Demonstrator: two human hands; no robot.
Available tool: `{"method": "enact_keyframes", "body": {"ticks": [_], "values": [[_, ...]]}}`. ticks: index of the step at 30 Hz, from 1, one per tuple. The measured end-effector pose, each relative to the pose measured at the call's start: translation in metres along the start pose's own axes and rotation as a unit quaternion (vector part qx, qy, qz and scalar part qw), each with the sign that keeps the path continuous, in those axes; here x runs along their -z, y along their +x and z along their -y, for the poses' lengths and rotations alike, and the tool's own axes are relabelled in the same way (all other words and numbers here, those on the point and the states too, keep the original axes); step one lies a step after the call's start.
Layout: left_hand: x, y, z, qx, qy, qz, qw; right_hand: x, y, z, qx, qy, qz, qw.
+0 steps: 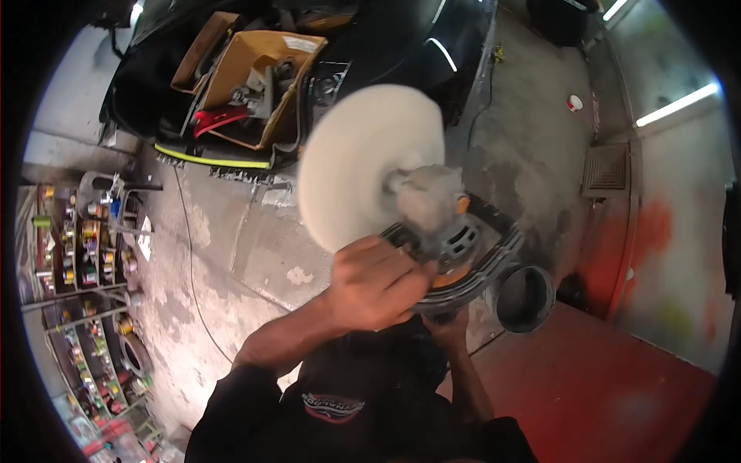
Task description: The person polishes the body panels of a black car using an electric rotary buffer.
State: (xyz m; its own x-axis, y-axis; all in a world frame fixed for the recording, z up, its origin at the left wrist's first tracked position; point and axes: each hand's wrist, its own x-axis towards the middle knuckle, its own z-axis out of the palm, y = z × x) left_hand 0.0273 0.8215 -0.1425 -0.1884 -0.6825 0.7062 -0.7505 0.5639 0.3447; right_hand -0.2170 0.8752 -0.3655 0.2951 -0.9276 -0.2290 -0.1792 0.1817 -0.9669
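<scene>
Overhand, left hand (378, 282) curled round polisher (428, 199), right hand (449, 330) half-hidden

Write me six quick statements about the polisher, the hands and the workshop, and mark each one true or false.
1. The left hand grips the polisher. True.
2. The polisher's pad is black. False: it is off-white.
3. The right hand is in full view. False: the tool hides much of it.
4. The cardboard box has things inside it. True.
5. The shelves at the picture's left are bare. False: many small items stand on them.
6. The person's sleeves are black. True.
</scene>
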Motion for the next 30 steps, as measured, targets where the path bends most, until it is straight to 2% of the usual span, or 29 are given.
{"method": "enact_keyframes", "body": {"ticks": [3, 6, 10, 13, 20, 23, 26, 30], "values": [[0.003, -0.019, 0.005, -0.002, 0.005, 0.043, 0.999, -0.005, 0.008, 0.004, 0.033, -0.029, 0.009, 0.999], [-0.003, -0.038, 0.007, -0.005, 0.014, 0.039, 0.999, 0.0, 0.023, -0.012, 0.037, -0.059, 0.018, 0.997], [-0.03, -0.047, 0.015, -0.02, 0.014, -0.032, 0.999, 0.015, 0.048, -0.043, 0.043, -0.124, 0.054, 0.99], [-0.045, -0.039, 0.022, -0.036, -0.003, -0.008, 0.999, 0.026, 0.067, -0.052, 0.125, -0.08, -0.001, 0.989], [-0.076, -0.037, 0.047, -0.063, -0.064, -0.072, 0.993, 0.048, 0.085, -0.091, 0.21, -0.152, -0.035, 0.965], [-0.067, -0.055, 0.047, -0.075, -0.04, -0.11, 0.99, 0.044, 0.079, -0.088, 0.218, -0.175, -0.027, 0.96], [-0.053, -0.071, 0.04, -0.04, -0.027, -0.131, 0.99, 0.033, 0.076, -0.076, 0.208, -0.179, 0.017, 0.961], [-0.04, -0.089, 0.037, -0.02, -0.025, -0.111, 0.993, 0.025, 0.076, -0.072, 0.205, -0.181, 0.028, 0.961]]}}
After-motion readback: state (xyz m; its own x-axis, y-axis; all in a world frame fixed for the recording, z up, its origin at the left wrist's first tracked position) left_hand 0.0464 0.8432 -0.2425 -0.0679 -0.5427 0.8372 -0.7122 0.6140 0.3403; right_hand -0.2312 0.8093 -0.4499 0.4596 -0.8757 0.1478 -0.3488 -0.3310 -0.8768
